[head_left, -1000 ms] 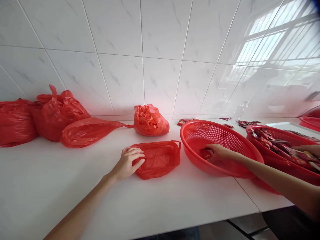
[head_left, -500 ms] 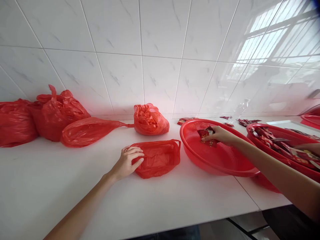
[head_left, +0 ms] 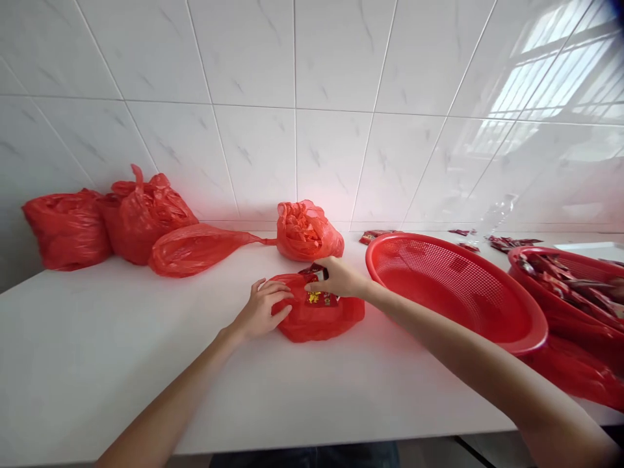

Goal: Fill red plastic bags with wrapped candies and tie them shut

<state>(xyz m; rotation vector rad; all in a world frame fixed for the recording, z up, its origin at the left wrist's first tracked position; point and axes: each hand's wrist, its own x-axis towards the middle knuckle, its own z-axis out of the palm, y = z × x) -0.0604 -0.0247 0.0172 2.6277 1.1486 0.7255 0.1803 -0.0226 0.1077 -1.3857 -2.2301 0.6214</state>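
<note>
A small red plastic bag (head_left: 316,328) lies on the white table with its mouth facing up. My left hand (head_left: 266,305) holds the bag's left rim, fingers bent over the edge and thumb at the near side. Between the fingers of my right hand (head_left: 338,279) are dark red snack packets (head_left: 322,299) with yellow print, held over the bag's mouth. Part of the packets is hidden behind that hand. Just right of the bag stands a red plastic basket (head_left: 453,296) with perforated walls, and no packets show in it.
Behind is a stuffed red bag (head_left: 309,231) against the tiled wall. Farther left stand filled red bags (head_left: 146,221) and a loose red bag (head_left: 195,250). A second basket (head_left: 524,260) full of packets is at right, with loose packets (head_left: 511,244) behind it.
My right hand has moved left, carrying the packets from the red basket to the small bag. My left hand stays at the bag's rim. The view has shifted somewhat.
</note>
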